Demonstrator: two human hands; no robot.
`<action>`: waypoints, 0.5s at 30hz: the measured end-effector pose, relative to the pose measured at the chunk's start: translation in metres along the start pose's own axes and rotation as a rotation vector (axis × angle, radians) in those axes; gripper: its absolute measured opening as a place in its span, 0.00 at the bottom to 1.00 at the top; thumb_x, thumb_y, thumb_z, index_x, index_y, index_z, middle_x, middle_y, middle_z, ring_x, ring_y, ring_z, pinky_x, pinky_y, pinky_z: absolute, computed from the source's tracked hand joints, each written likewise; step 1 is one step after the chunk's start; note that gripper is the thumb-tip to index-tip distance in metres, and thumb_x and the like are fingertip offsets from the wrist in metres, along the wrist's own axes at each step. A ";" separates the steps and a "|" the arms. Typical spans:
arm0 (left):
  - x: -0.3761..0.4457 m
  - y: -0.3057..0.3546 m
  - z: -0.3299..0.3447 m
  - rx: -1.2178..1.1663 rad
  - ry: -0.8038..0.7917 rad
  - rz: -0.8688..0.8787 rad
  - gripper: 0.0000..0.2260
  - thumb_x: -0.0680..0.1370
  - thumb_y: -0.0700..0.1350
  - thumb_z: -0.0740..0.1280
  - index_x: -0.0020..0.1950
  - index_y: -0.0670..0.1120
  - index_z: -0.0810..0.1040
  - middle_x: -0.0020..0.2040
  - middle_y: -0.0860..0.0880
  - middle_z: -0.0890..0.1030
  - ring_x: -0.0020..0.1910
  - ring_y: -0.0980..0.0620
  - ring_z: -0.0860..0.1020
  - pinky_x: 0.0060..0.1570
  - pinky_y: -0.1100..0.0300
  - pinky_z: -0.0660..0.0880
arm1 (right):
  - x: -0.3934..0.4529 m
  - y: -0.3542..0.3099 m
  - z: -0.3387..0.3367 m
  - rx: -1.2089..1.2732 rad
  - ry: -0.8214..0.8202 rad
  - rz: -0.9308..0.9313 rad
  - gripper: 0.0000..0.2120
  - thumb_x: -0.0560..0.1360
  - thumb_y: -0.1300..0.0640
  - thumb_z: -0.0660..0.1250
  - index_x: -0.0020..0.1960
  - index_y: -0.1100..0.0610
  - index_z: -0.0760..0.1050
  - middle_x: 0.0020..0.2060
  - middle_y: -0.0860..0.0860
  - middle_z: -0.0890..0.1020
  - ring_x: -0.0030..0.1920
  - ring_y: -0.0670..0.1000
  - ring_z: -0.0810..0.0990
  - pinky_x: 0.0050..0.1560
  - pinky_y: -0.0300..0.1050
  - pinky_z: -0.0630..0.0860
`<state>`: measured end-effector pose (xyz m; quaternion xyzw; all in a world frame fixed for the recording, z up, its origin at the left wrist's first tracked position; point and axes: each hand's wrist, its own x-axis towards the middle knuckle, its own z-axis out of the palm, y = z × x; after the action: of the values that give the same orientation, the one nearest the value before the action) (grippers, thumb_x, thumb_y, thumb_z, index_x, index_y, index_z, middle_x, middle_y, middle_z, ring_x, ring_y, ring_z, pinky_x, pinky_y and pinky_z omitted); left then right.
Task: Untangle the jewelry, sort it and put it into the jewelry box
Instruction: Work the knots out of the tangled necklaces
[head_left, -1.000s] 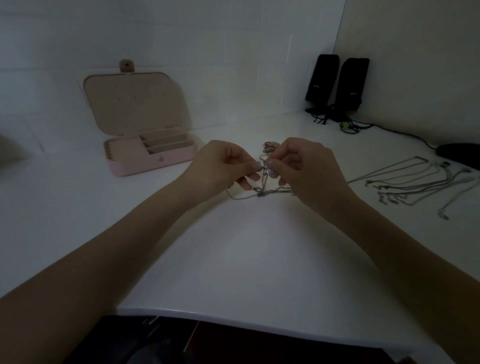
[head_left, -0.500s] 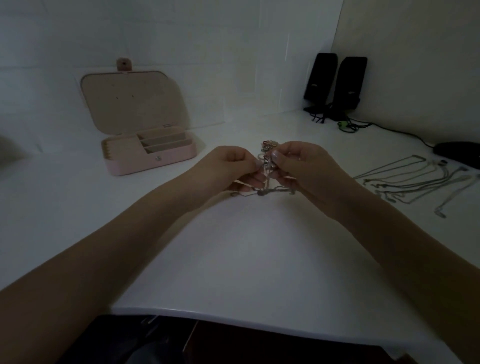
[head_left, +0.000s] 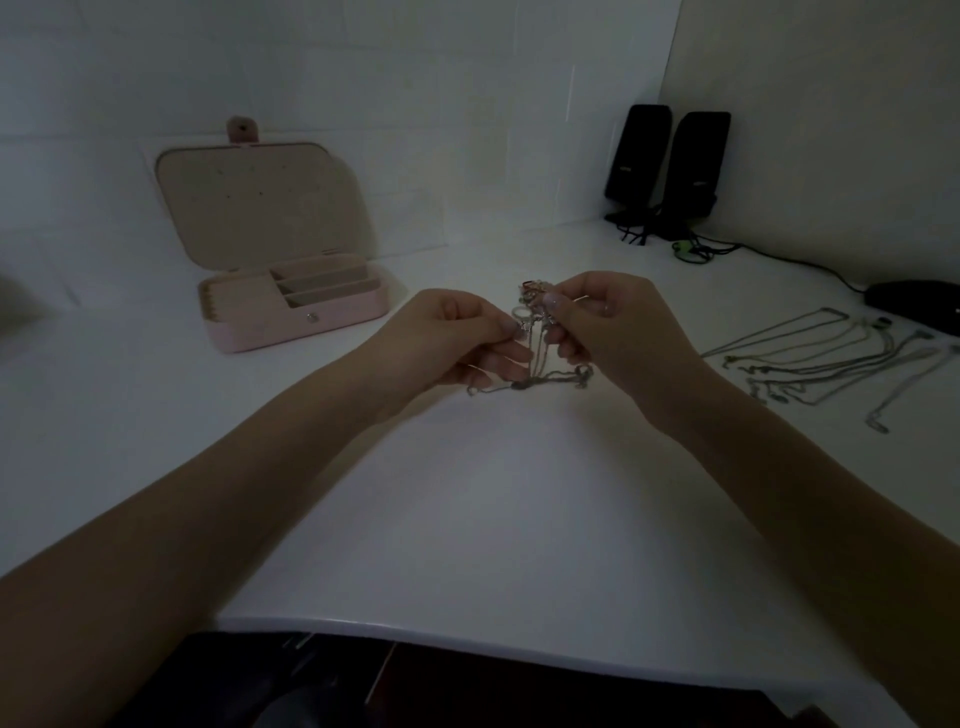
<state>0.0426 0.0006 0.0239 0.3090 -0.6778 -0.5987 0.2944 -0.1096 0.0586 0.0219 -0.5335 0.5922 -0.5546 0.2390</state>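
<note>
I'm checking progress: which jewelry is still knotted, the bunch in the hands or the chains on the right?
The bunch pinched between both hands; the chains on the right lie separately in rows.

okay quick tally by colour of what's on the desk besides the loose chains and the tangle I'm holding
Pink: 1, the open jewelry box
Black: 3, two speakers and a dark object at the right edge
Green: 1, a small item by the speaker cables
Total: 5

Left hand (head_left: 457, 332), right hand (head_left: 613, 332), bare forearms (no sleeves), pale-polished nails
</note>
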 end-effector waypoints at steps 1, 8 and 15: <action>-0.001 0.000 0.000 0.004 0.000 -0.001 0.08 0.79 0.38 0.62 0.41 0.42 0.77 0.36 0.48 0.84 0.32 0.55 0.82 0.28 0.68 0.74 | 0.000 0.000 0.000 -0.014 0.003 -0.014 0.07 0.77 0.62 0.64 0.41 0.58 0.77 0.26 0.50 0.78 0.23 0.41 0.73 0.28 0.33 0.72; -0.002 0.005 0.003 -0.125 -0.022 -0.068 0.10 0.79 0.39 0.61 0.40 0.40 0.76 0.42 0.43 0.83 0.36 0.50 0.83 0.29 0.63 0.76 | 0.002 -0.001 -0.001 0.000 0.006 -0.061 0.05 0.77 0.63 0.65 0.43 0.59 0.77 0.28 0.49 0.80 0.25 0.42 0.75 0.30 0.33 0.74; -0.001 0.002 0.000 0.150 0.045 0.029 0.13 0.73 0.44 0.71 0.32 0.48 0.70 0.34 0.48 0.78 0.29 0.59 0.73 0.27 0.66 0.66 | 0.004 0.000 -0.001 -0.049 -0.016 -0.080 0.06 0.77 0.61 0.64 0.41 0.57 0.76 0.29 0.49 0.81 0.28 0.44 0.79 0.34 0.38 0.79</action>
<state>0.0426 0.0014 0.0254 0.3337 -0.7184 -0.5346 0.2944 -0.1122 0.0552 0.0238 -0.5668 0.5821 -0.5445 0.2082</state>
